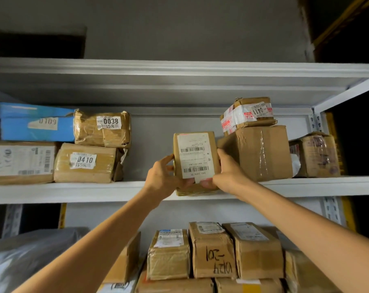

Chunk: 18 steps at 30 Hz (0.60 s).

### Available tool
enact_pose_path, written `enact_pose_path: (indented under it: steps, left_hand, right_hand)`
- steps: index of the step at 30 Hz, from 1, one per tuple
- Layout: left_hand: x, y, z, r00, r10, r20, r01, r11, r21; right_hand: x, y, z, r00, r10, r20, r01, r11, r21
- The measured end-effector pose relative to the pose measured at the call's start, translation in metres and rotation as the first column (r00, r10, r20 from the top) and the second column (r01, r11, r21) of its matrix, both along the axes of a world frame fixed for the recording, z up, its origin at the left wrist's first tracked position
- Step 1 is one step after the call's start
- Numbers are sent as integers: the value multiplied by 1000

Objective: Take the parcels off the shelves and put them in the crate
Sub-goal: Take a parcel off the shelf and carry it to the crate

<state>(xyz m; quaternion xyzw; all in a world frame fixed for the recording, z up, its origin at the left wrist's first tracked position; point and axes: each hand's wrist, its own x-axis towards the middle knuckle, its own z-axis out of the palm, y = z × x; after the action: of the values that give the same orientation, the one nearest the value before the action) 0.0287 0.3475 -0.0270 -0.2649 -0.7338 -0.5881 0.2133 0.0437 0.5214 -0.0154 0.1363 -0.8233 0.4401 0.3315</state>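
Note:
A small brown parcel [195, 153] with a white barcode label stands tilted at the front edge of the upper shelf [73, 192]. My left hand [165, 178] grips its left side and lower corner. My right hand [225, 173] grips its right side, thumb under the label's bottom edge. On the left of that shelf lie the parcels marked 0038 [103, 129] and 0410 [86, 163], a blue box [35, 122] and a flat labelled box [20, 161]. The crate is not in view.
To the right of the held parcel stands a large taped carton [264, 153] with the parcel marked 0411 [249, 114] on top, and another carton [316, 155] beyond. The lower shelf holds several brown parcels [213, 250] and a grey plastic bag [31, 254]. A shelf board [179, 68] runs overhead.

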Motion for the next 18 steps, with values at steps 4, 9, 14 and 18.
enact_pose_path:
  steps: [4, 9, 14, 18]
  left_hand:
    - [6, -6, -10, 999, 4, -42, -4, 1000, 12]
    - [3, -14, -22, 984, -96, -149, 108, 992, 73]
    - [2, -13, -24, 965, -109, -237, 154, 971, 181]
    - [8, -14, -31, 804, 64, -591, -79, 997, 0]
  right_hand:
    - [7, 3, -12, 993, 114, -31, -114, 993, -8]
    - [13, 5, -21, 981, 153, -120, -162, 984, -67]
    - [17, 9, -13, 968, 75, -238, -104, 989, -110]
    - [15, 12, -11, 915, 230, -330, -324, 909, -263]
